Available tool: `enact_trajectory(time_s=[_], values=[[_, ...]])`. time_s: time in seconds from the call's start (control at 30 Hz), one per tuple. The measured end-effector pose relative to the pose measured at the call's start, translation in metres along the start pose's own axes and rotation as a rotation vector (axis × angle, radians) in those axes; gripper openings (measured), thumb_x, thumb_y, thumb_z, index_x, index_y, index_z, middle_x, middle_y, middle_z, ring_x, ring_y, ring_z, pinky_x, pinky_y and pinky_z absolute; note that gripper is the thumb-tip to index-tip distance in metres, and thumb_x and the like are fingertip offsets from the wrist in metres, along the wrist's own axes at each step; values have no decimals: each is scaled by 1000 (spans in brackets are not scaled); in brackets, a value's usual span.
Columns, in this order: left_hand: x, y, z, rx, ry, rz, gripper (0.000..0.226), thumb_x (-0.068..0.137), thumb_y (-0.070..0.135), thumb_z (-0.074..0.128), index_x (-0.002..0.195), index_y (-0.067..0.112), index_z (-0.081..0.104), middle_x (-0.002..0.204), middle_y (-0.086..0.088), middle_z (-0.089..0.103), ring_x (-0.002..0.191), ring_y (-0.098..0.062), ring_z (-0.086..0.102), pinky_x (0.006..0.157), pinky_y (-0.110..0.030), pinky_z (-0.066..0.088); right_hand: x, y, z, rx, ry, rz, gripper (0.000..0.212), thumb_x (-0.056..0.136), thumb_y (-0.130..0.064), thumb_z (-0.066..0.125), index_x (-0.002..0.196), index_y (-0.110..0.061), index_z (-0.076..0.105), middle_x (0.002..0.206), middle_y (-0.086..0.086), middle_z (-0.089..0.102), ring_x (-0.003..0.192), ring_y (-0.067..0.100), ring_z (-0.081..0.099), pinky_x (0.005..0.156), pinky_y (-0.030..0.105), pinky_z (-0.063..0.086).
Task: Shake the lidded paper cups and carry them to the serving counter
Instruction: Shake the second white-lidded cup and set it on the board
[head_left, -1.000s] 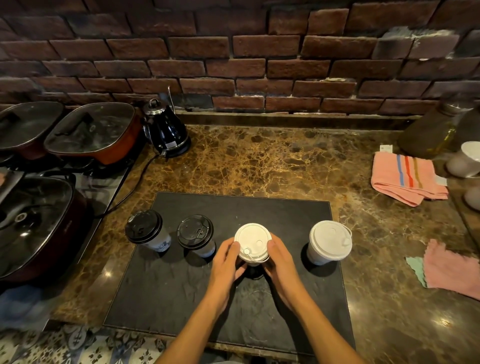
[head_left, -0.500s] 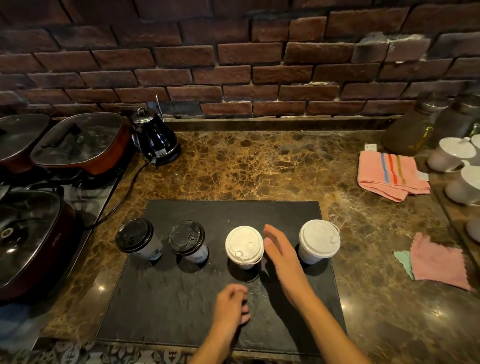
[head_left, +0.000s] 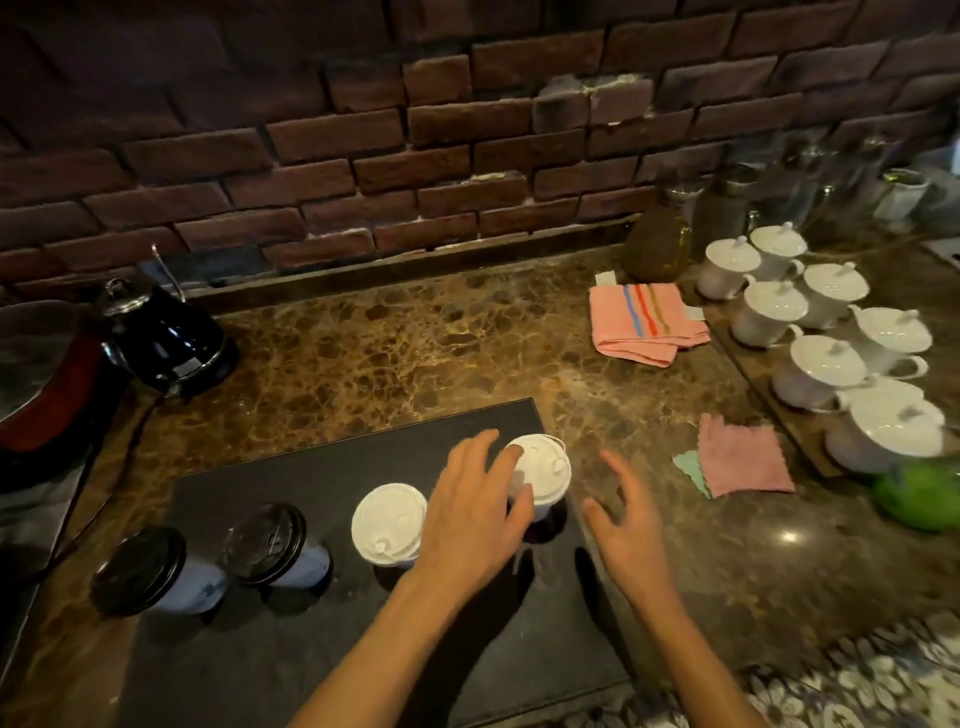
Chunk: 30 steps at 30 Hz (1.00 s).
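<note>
Head view is showing four lidded paper cups standing in a row on a dark mat (head_left: 322, 467) in the lower half of the frame, the mat lying on a brown marbled surface (head_left: 415, 343). Two black-lidded cups (head_left: 139, 570) are sitting at the lower left, a white-lidded cup (head_left: 388, 522) is standing in the middle, and the rightmost white-lidded cup (head_left: 543, 470) is standing at the mat's right edge. The left hand (head_left: 470, 519) is reaching over that rightmost cup with its fingers (head_left: 498, 467) spread and lying against the lid's left rim — not closed around it. The right hand (head_left: 628, 525) is hovering just to the right of the cup, apart from it, fingers spread and holding nothing.

A paper cup like this is probably light and thin-walled, so it is likely giving way under a hard squeeze, and the snap-on lid may be popping off if pressed from one side. How full it is cannot be told. The safer hold is looking like both palms around the wall below the rim, with a finger over the lid while shaking — the drinking hole could be leaking.
</note>
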<state>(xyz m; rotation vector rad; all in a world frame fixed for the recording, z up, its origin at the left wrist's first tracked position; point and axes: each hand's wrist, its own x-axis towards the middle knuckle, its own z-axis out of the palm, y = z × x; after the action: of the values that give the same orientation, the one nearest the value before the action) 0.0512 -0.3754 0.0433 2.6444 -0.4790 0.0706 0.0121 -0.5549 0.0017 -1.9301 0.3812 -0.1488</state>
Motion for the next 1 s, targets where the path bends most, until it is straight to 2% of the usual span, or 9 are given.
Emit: enact_trajectory(time_s=[0.1, 0.2, 0.33, 0.53, 0.63, 0.7, 0.8, 0.9, 1.0], values=[[16, -6, 6, 31, -97, 14, 53, 97, 42, 48, 146, 22, 44, 160, -9, 31, 147, -27, 25, 115, -40, 31, 7, 17, 14, -6, -140, 167, 70, 86, 4, 64, 147, -18, 39, 149, 4, 46, 136, 16, 44, 109, 27, 36], [28, -1, 16, 71, -195, 46, 64, 94, 47, 50, 152, 26, 34, 165, -9, 19, 151, -28, 17, 118, -41, 24, 11, 18, 29, 62, -223, 120, 69, 80, 6, 70, 130, -36, 49, 132, -15, 58, 121, -4, 56, 100, 18, 46], [41, 3, 31, 143, -289, 107, 64, 94, 52, 46, 152, 32, 31, 166, -7, 18, 151, -28, 16, 119, -43, 24, 23, 29, 46, 170, -228, 58, 63, 86, 9, 69, 139, -16, 48, 128, -4, 63, 113, -3, 62, 89, 14, 51], [42, -6, 41, 122, -333, 121, 65, 95, 50, 46, 154, 30, 27, 165, -10, 19, 148, -29, 20, 117, -43, 26, 36, 53, 67, -61, -246, 194, 64, 81, -32, 72, 139, -37, 44, 133, -2, 61, 120, 19, 61, 100, 44, 51], [39, -11, 41, 30, -314, 90, 64, 95, 49, 47, 153, 31, 28, 163, -8, 19, 148, -27, 18, 118, -40, 27, 37, 47, 65, -77, -235, 153, 47, 77, -58, 58, 123, -51, 47, 119, -15, 65, 112, 10, 62, 96, 43, 52], [38, -9, 35, -25, -286, 69, 62, 95, 49, 48, 151, 32, 30, 161, -5, 21, 147, -26, 20, 117, -38, 29, 30, 23, 57, -32, -253, 129, 47, 78, -52, 65, 122, -48, 51, 117, -13, 67, 110, 10, 64, 94, 40, 55], [37, 0, 14, -113, -207, 33, 60, 94, 45, 50, 150, 33, 32, 155, 2, 25, 142, -22, 22, 113, -33, 30, 24, 0, 44, 140, -293, 71, 52, 83, -16, 76, 128, -34, 57, 120, -2, 69, 115, 21, 66, 89, 33, 58], [32, 5, -23, -240, -57, -20, 57, 89, 50, 46, 144, 41, 37, 143, 8, 31, 132, -14, 29, 104, -25, 30, 24, -29, 32, 194, -320, -28, 73, 75, -1, 82, 135, -31, 54, 129, -6, 66, 119, 8, 63, 94, 26, 54], [27, 3, -69, -475, 82, -115, 55, 84, 56, 42, 139, 52, 42, 128, 14, 41, 118, 12, 38, 94, -13, 33, 20, -70, 15, 188, -345, -167, 77, 70, 0, 85, 133, -33, 53, 129, -15, 60, 112, -9, 59, 87, 9, 48]])
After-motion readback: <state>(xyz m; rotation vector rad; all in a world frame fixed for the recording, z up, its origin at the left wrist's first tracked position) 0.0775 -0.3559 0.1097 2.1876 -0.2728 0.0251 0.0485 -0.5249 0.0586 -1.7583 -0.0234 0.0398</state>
